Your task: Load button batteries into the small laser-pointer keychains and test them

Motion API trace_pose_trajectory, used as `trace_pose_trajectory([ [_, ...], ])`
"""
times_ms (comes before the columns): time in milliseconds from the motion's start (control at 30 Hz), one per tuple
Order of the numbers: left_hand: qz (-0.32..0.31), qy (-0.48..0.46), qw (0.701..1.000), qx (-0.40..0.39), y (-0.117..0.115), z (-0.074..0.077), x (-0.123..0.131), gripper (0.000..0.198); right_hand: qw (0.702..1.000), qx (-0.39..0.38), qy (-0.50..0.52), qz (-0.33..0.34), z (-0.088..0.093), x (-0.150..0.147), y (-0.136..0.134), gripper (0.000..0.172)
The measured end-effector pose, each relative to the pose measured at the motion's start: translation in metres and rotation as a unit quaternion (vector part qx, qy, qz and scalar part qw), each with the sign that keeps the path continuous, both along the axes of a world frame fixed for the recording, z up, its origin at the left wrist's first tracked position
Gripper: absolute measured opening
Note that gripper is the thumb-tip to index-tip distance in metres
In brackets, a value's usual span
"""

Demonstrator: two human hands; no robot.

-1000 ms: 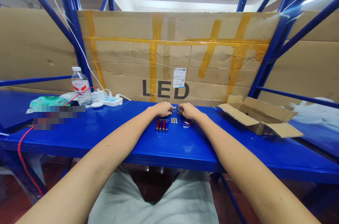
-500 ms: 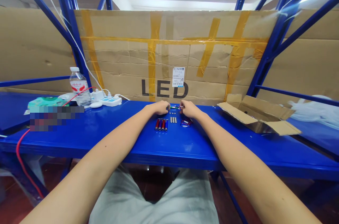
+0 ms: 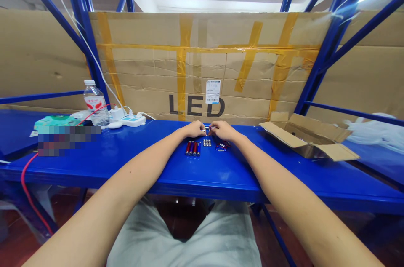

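My left hand (image 3: 194, 129) and my right hand (image 3: 221, 130) rest close together at the back of the blue shelf (image 3: 151, 161), fingers pinched on a small slim metal piece (image 3: 208, 128) held between them. Just in front of the hands lies a row of small red and blue cylinders (image 3: 193, 148). Beside it sits a cluster of tiny silver round parts (image 3: 207, 142). To the right of those lie small blue and red clips (image 3: 222, 146). What the held piece is stays too small to make out.
An open cardboard box (image 3: 307, 136) sits on the right. At the left stand a water bottle (image 3: 94, 102), a white power strip (image 3: 131, 120), a green packet (image 3: 55, 122) and a red cable (image 3: 27, 182). A taped cardboard sheet marked LED (image 3: 195, 65) closes the back.
My two hands moved apart slightly half a second ago and have drawn close together again over the small piece. The parts on the shelf have not moved.
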State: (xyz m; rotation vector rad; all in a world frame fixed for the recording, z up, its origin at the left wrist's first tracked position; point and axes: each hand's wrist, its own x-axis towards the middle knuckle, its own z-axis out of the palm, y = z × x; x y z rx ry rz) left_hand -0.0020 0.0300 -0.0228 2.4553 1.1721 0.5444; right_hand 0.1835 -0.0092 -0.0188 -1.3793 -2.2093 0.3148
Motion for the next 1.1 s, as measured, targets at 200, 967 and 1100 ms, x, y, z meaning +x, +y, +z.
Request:
trace_pose_trajectory([
  [200, -0.014, -0.004, 1.0, -0.012, -0.001, 0.001, 0.0, 0.016, 1.0, -0.007, 0.015, 0.011, -0.001, 0.001, 0.0, 0.017],
  [967, -0.04, 0.021, 0.997, -0.06, -0.013, 0.017, 0.002, 0.009, 0.996, -0.053, 0.046, 0.048, 0.003, 0.002, -0.006, 0.016],
  [1100, -0.028, 0.011, 0.999, -0.036, -0.008, 0.013, 0.002, 0.015, 0.999, -0.025, 0.031, 0.034, 0.003, 0.004, -0.005, 0.016],
])
